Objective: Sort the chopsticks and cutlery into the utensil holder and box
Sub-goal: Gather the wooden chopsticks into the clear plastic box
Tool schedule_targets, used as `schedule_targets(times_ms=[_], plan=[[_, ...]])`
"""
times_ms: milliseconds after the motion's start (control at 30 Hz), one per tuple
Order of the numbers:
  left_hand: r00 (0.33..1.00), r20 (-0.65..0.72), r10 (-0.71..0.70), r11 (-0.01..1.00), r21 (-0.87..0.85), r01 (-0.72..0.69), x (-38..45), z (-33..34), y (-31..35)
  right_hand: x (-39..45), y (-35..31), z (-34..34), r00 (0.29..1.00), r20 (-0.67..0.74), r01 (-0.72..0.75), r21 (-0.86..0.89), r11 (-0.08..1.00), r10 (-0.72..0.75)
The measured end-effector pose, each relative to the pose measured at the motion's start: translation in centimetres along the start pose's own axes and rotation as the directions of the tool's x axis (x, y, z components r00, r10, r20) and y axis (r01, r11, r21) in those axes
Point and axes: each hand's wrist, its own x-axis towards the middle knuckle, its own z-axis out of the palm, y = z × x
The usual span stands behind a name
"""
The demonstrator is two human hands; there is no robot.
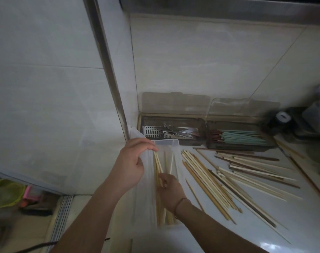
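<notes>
A clear plastic box (175,143) lies lengthwise on the counter and holds pale wooden chopsticks (158,198). My left hand (131,161) grips the box's far left rim. Inside the box, my right hand (171,190) has its fingers closed on a few of those chopsticks. To the right, many loose wooden chopsticks (228,178) lie spread on the counter. At the back stand two dark boxes with raised lids: the left one (201,125) holds metal cutlery (175,133), the right one (268,145) holds teal and dark red chopsticks (244,136).
A tiled wall with a metal corner strip (108,70) rises at the left. Dark objects (283,121) stand at the counter's back right. Below the counter at the left sit a green basket (6,192) and pink items.
</notes>
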Motion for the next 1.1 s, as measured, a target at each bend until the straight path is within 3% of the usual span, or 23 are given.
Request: schedule_targets(times_ms=[133, 233, 300, 333, 433, 567, 633, 800, 933, 1100], plan=[[1.0, -0.001, 0.008, 1.0, 0.001, -0.008, 0.1, -0.1, -0.2, -1.6, 0.5, -1.6, 0.98, -0.095, 0.177, 0.004, 0.984, -0.176], [1.0, -0.005, 0.016, 1.0, -0.011, -0.016, 0.0, -0.2, -0.2, -2.6, 1.8, -5.0, 0.877, -0.392, 0.309, 0.016, 0.951, -0.279], [1.0, -0.013, 0.014, 1.0, -0.021, -0.014, 0.0, -0.2, -0.2, -1.5, 3.8, -7.3, 0.815, -0.525, 0.225, -0.101, 0.969, -0.244], [1.0, -0.018, 0.012, 1.0, -0.022, -0.013, 0.0, -0.1, -0.1, -0.6, 5.1, -8.2, 0.821, -0.538, 0.122, -0.16, 0.98, -0.19], [1.0, -0.03, 0.006, 1.0, -0.03, -0.007, 0.0, 0.0, 0.1, 2.1, 8.9, -9.8, 0.868, -0.495, -0.137, -0.321, 0.937, -0.043], [0.999, -0.027, -0.018, 0.999, -0.036, 0.017, 0.0, 0.1, 0.3, 3.2, 10.1, -10.1, 0.901, -0.434, -0.26, -0.543, 0.799, -0.002], [0.999, -0.029, -0.04, 0.999, -0.026, 0.04, 0.0, 0.2, 0.4, 3.3, 10.0, -9.8, 0.911, -0.412, -0.27, -0.607, 0.747, -0.005], [0.996, -0.049, -0.071, 0.997, -0.033, 0.07, 0.0, 0.3, 0.6, 3.2, 10.5, -10.4, 0.925, -0.379, -0.236, -0.618, 0.75, -0.02], [0.995, -0.065, -0.071, 0.997, -0.045, 0.068, 0.0, 0.5, 0.6, 1.7, 10.8, -10.2, 0.952, -0.244, -0.102, -0.823, 0.559, -0.185], [0.996, -0.07, -0.062, 0.998, -0.024, 0.061, 0.1, 0.6, 0.7, 0.9, 10.8, -10.6, 0.975, -0.2, -0.128, -0.86, 0.494, -0.095]])
